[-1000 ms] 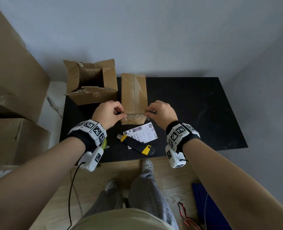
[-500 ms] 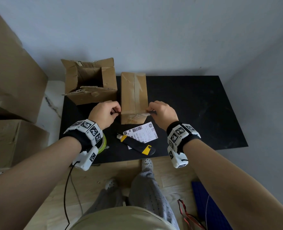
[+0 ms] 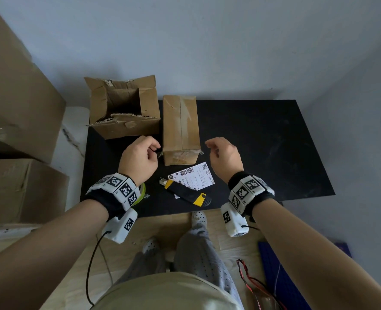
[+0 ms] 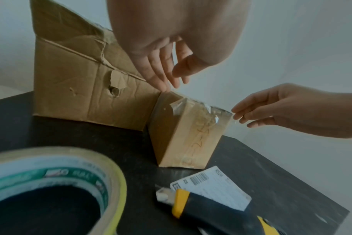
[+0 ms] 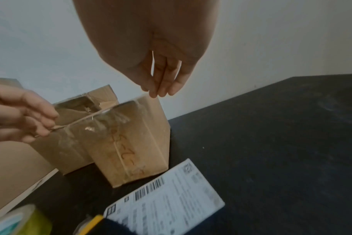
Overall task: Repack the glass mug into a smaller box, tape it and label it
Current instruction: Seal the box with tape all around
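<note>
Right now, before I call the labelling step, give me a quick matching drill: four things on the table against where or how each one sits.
Things:
1. small box
2. large box
3. shipping label
4. tape roll

States:
A. flaps open, far left of the table
B. lying flat, partly under the utility knife
C. closed, clear tape along its top
D. by the near edge, under the left wrist

Pairs: 1-C, 2-A, 3-B, 4-D

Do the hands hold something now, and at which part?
The left hand pinches the tape with its fingers, at the loose end by the box's left corner. The right hand holds nothing.
</note>
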